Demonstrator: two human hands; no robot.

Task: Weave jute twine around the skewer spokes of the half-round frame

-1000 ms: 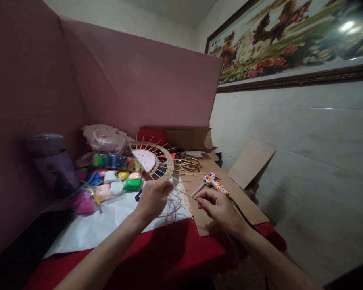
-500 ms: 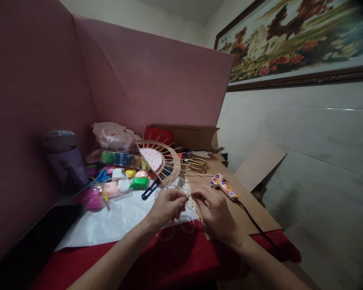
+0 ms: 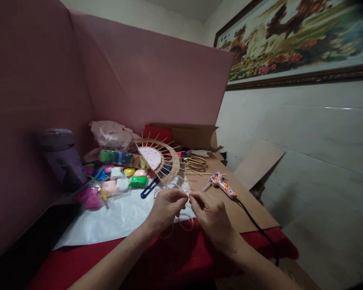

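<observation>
My left hand (image 3: 168, 207) and my right hand (image 3: 213, 217) meet fingertip to fingertip above the front of the table. Both are pinched on a thin pale cord (image 3: 186, 229), whose loops hang below my left fingers. Just beyond them lies a half-round woven piece (image 3: 173, 166) with thin sticks fanning out and a dotted pink centre (image 3: 151, 157). A blue snipper (image 3: 149, 188) rests to its left. To the right of my hands, a flower-patterned glue gun (image 3: 223, 185) lies on brown cardboard (image 3: 245, 213).
Packets of coloured clay (image 3: 138, 182) and a purple bottle (image 3: 63, 161) stand at the left on white sheeting (image 3: 109, 225). Gold-handled scissors (image 3: 196, 162) lie behind my hands. A black cable (image 3: 254, 221) runs off the red cloth (image 3: 181, 257) at the right.
My right fingers have closed in nearer to my left fingertips. The view has shifted slightly; the objects on the table otherwise look the same.
</observation>
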